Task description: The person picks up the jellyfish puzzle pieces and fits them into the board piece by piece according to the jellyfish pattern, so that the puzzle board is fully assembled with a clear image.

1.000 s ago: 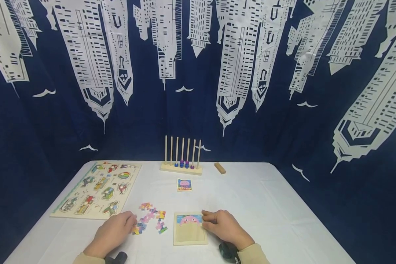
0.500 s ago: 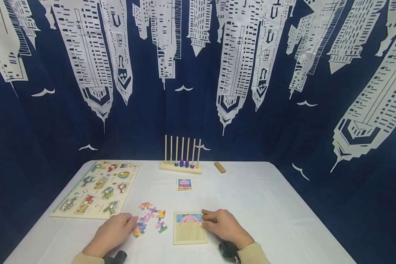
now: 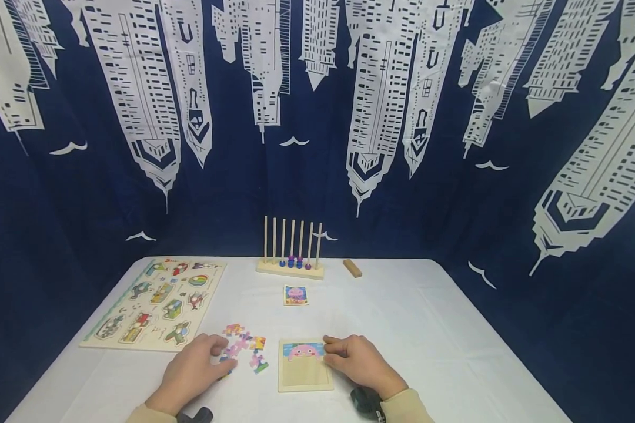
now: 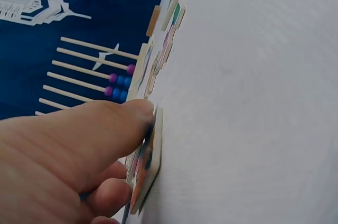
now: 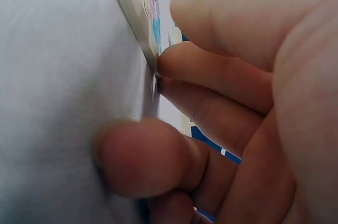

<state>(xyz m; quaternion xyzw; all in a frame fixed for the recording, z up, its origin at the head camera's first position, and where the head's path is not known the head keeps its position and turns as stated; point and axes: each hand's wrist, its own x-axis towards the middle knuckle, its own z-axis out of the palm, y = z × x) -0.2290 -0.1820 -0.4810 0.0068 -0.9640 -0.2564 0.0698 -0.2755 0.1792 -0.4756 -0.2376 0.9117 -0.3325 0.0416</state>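
Navy curtain (image 3: 222, 188) printed with upside-down white skyscrapers fills the background, behind a white table (image 3: 397, 329). Along the table's left side lies a picture board (image 3: 153, 344), slanting away; an abacus (image 3: 290, 271) stands at the far edge, near the middle.

Both hands reach in from the near edge. At the left, the left hand (image 3: 193, 367) has thumb and forefinger spread over loose jigsaw pieces (image 3: 257, 342); whether its thumb touches one, I can't tell. The right hand (image 3: 362, 365), loosely bent, rests its fingertips against the right rim of a wooden tray (image 3: 305, 377), which lies flat between the hands. Pink and blue jigsaw covers the tray's upper part, with bare wood below.

Beyond the tray lies a small picture card (image 3: 296, 295), then a brown block (image 3: 352, 268) right of the abacus. Blue and purple beads (image 3: 299, 264) sit low on the abacus.
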